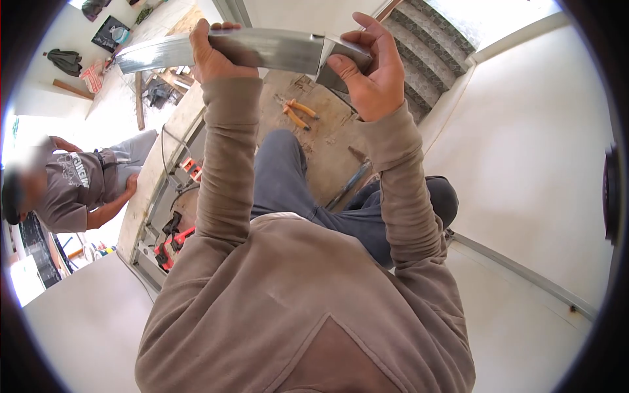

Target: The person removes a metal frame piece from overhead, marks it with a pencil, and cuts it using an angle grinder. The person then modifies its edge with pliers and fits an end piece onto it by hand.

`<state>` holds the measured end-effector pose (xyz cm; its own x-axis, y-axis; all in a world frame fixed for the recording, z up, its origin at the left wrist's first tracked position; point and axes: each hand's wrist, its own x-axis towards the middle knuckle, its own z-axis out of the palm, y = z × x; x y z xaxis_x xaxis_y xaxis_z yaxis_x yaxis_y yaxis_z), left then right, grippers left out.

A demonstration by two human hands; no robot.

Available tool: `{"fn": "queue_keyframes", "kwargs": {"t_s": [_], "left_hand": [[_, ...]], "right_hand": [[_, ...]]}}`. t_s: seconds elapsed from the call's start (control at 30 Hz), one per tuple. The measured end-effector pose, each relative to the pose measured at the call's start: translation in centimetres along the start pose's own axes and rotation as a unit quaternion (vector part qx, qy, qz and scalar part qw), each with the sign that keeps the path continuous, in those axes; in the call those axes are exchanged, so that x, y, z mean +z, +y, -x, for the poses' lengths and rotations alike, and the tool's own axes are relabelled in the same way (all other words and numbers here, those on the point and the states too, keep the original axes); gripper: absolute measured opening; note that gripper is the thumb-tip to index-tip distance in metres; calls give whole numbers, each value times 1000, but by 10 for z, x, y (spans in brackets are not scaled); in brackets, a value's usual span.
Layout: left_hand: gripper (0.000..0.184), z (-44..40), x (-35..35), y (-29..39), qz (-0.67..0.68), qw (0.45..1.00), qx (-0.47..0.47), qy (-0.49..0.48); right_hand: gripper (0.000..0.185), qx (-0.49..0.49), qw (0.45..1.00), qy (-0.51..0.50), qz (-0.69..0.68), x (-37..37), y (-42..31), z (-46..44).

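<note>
My left hand [221, 57] is wrapped round a long shiny metal profile [275, 51], held up crosswise in front of me. At the profile's right end sits a short, box-shaped metal section [342, 59]; whether it is a separate piece or a bent part of the profile I cannot tell. My right hand [377, 69] grips this end section, thumb on the near face and fingers behind. Below the hands, pliers [300, 113] with orange handles lie on a worn brown surface [327, 141]. A blue-handled tool [354, 182] rests nearby, close to my legs.
A person [85, 183] in a grey T-shirt is at the left. Red tools [171, 247] and a cable [171, 177] lie left of me. Stone-patterned stairs [426, 46] rise at upper right, beside a white wall [537, 150]. Scraps [164, 88] lie on the far floor.
</note>
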<state>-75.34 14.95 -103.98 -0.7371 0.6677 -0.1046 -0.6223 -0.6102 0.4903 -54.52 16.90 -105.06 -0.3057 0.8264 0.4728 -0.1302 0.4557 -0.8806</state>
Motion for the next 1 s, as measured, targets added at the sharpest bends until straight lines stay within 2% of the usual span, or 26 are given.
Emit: {"fn": "queue_keyframes", "kwargs": {"t_s": [0.17,0.4,0.6,0.63,0.67,0.7,0.73,0.8,0.83,0.9,0.93,0.97,1.0], "left_hand": [[21,5,4,-2,-8,1000,18,-1],[19,15,18,7,27,998,53,-27],[17,10,16,17,59,995,49,-57],[15,3,10,18,63,995,26,-70],[29,-2,6,20,51,995,37,-76],[36,-25,-11,13,-206,915,320,-133],[43,-40,-33,9,-437,693,543,-184],[31,15,0,20,-472,703,493,-201],[32,6,-3,17,-448,723,483,-211],[35,3,3,20,-261,889,298,-230],[37,8,2,19,-344,824,375,-249],[39,13,0,17,-410,747,456,-256],[41,6,-5,18,-424,731,466,-263]], "right_hand": [[64,28,998,-16,-49,-1,-13,-1],[52,-49,995,-6,84,0,-19,0],[51,-142,977,-23,155,6,-36,3],[51,-151,975,-29,163,7,-36,2],[52,-156,972,-37,170,8,-36,3],[53,-78,989,-26,120,9,-37,8],[55,-33,996,-26,76,11,-45,10],[58,52,998,-19,-10,13,-58,8],[55,28,999,-12,-35,14,-40,9],[53,-4,1000,-26,-9,16,-23,12],[52,-28,999,-33,5,17,-20,10],[51,1,999,-32,-29,19,-18,12],[50,28,997,-30,-61,22,-15,15]]}}
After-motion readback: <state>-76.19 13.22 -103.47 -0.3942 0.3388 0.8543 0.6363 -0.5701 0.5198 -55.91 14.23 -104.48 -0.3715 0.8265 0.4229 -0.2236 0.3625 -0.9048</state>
